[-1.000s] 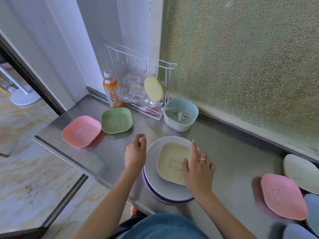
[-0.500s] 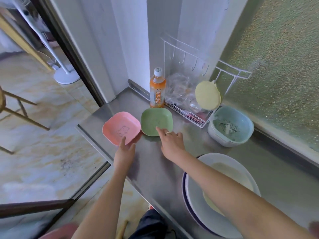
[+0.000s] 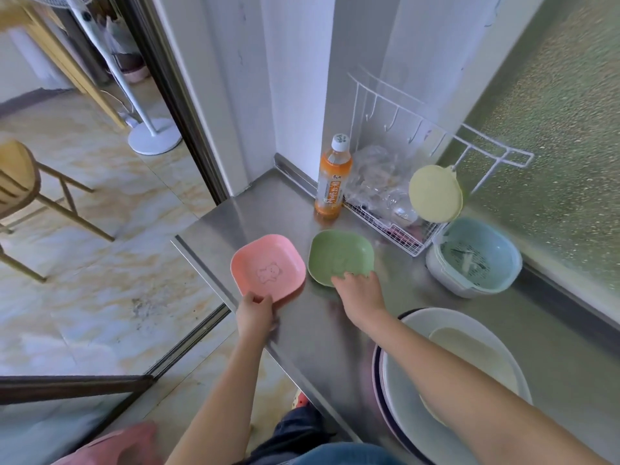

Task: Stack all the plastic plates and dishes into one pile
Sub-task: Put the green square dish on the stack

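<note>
Both small dishes are being picked up at once. The left hand (image 3: 255, 310) pinches the near rim of the pink dish (image 3: 268, 268), fingers curled on its edge, at the corner of the steel desk (image 3: 335, 330). The right hand (image 3: 360, 290) has its fingers over the near rim of the green dish (image 3: 340, 256) just beside it, gripping it as far as I can tell. The pile (image 3: 469, 357), a cream dish on round plates, waits near the person's right elbow. Next, I'd say, lift both and nest them squarely onto that cream dish.
</note>
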Motion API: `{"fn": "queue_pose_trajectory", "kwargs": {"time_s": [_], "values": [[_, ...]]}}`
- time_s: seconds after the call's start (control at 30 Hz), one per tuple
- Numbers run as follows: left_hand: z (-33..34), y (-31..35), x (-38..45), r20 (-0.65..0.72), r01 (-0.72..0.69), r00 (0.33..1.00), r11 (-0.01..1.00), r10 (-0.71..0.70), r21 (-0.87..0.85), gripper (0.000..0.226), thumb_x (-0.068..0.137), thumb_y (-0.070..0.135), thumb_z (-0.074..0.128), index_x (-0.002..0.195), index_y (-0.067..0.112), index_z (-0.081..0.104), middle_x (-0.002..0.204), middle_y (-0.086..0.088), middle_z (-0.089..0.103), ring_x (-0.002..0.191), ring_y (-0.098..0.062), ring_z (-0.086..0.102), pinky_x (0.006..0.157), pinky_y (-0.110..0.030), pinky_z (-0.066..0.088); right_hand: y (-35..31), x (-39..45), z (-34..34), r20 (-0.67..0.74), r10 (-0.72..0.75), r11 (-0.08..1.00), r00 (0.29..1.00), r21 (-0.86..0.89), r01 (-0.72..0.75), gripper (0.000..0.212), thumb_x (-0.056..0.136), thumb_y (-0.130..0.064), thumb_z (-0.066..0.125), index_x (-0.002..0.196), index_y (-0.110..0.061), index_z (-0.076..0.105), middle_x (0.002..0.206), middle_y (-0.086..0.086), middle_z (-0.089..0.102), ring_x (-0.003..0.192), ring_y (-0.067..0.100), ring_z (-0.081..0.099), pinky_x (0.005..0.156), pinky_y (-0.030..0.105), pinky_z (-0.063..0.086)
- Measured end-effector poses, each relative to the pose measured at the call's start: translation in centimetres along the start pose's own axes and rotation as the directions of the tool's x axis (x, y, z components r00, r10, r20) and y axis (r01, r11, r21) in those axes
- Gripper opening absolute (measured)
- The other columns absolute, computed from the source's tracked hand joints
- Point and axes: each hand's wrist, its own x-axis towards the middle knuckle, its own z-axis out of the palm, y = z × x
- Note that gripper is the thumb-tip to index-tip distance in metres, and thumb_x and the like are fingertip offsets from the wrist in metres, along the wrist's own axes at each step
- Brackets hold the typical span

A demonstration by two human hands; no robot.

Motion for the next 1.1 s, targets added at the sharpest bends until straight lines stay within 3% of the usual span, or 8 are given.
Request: {"fn": "queue_pose_trajectory", "kwargs": {"time_s": [0.2, 0.33, 0.53, 0.67, 0.83, 0.9, 1.03, 1.1], "values": [[1.4, -1.1, -1.9, -0.023, 0.005, 1.000, 0.998, -0.006, -0.062, 0.012, 0.086, 0.012, 0.048, 0.094, 0.004, 0.051, 0.067, -0.011, 0.059, 0.047, -0.022, 0.056, 0.055, -0.030, 0.052, 3.2, -5.4, -2.1, -0.305, 0.156, 0.985, 0.940, 0.113, -0.127, 0.032, 0.053, 0.001, 0.074, 0.066, -0.024, 0.059, 0.059, -0.002, 0.053, 0.053, 0.024, 0.054, 0.058, 0.030, 0.027], [3.9, -1.4, -3.8, -0.041, -0.021, 0.999, 0.995, 0.017, -0.098, 0.018, 0.086, 0.012, 0.043, 0.098, 0.005, 0.055, 0.066, -0.009, 0.057, 0.049, -0.022, 0.055, 0.047, -0.025, 0.043, 5.9, -13.0, -1.6, -0.488, 0.277, 0.949, 0.828, 0.272, -0.158, 0.029, 0.065, 0.001, 0.069, 0.078, -0.024, 0.066, 0.065, -0.004, 0.055, 0.063, 0.024, 0.056, 0.070, 0.032, 0.027], [7.9, -1.4, -8.5, -0.018, -0.100, 0.995, 0.995, 0.100, 0.021, 0.027, 0.089, 0.011, 0.038, 0.108, 0.009, 0.057, 0.088, -0.014, 0.062, 0.052, -0.012, 0.048, 0.046, -0.022, 0.032, 8.8, -24.3, 2.0, -0.527, 0.402, 0.913, 0.749, 0.285, -0.290, 0.028, 0.067, -0.005, 0.064, 0.086, -0.022, 0.073, 0.070, 0.000, 0.059, 0.063, 0.024, 0.058, 0.072, 0.034, 0.030], [9.5, -1.9, -10.7, -0.007, -0.134, 0.991, 0.989, 0.134, 0.055, 0.030, 0.089, 0.010, 0.037, 0.112, 0.007, 0.057, 0.091, -0.015, 0.059, 0.052, -0.011, 0.045, 0.046, -0.023, 0.030, 8.8, -27.2, 3.3, -0.500, 0.376, 0.926, 0.780, 0.216, -0.309, 0.035, 0.066, -0.003, 0.058, 0.086, -0.027, 0.074, 0.064, -0.003, 0.054, 0.059, 0.021, 0.054, 0.072, 0.031, 0.028], [10.2, -2.4, -12.4, -0.015, -0.133, 0.991, 0.990, 0.134, 0.037, 0.024, 0.090, 0.011, 0.037, 0.105, 0.008, 0.056, 0.074, -0.010, 0.058, 0.053, -0.011, 0.044, 0.051, -0.023, 0.034, 7.6, -27.0, 3.2, -0.435, 0.288, 0.955, 0.853, 0.192, -0.225, 0.042, 0.076, -0.015, 0.041, 0.098, -0.033, 0.072, 0.066, -0.004, 0.052, 0.060, 0.017, 0.055, 0.070, 0.030, 0.027], [10.2, -2.4, -13.0, -0.033, -0.132, 0.991, 0.990, 0.133, 0.045, 0.025, 0.091, 0.010, 0.037, 0.107, 0.008, 0.055, 0.080, -0.012, 0.057, 0.054, -0.011, 0.042, 0.060, -0.027, 0.036, 7.1, -26.6, 3.3, -0.385, 0.292, 0.952, 0.876, 0.207, -0.227, 0.044, 0.077, -0.016, 0.040, 0.101, -0.036, 0.071, 0.065, -0.006, 0.050, 0.061, 0.015, 0.053, 0.069, 0.028, 0.025], [10.2, -2.6, -13.6, -0.059, -0.140, 0.988, 0.990, 0.141, 0.027, 0.028, 0.091, 0.010, 0.037, 0.111, 0.006, 0.056, 0.065, -0.001, 0.048, 0.056, -0.014, 0.042, 0.072, -0.029, 0.035, 7.1, -26.3, 3.7, -0.305, 0.296, 0.940, 0.905, 0.259, -0.220, 0.037, 0.078, -0.017, 0.053, 0.103, -0.040, 0.066, 0.068, -0.008, 0.048, 0.064, 0.012, 0.053, 0.069, 0.026, 0.023], [10.2, -2.5, -13.8, -0.061, -0.158, 0.985, 0.987, 0.159, 0.021, 0.027, 0.090, 0.011, 0.038, 0.109, 0.006, 0.057, 0.078, -0.008, 0.056, 0.066, -0.025, 0.048, 0.073, -0.029, 0.036, 7.5, -26.5, 3.8, -0.276, 0.274, 0.938, 0.921, 0.290, -0.192, 0.031, 0.081, -0.019, 0.057, 0.104, -0.038, 0.063, 0.075, -0.008, 0.053, 0.071, 0.014, 0.056, 0.074, 0.026, 0.032]]}}
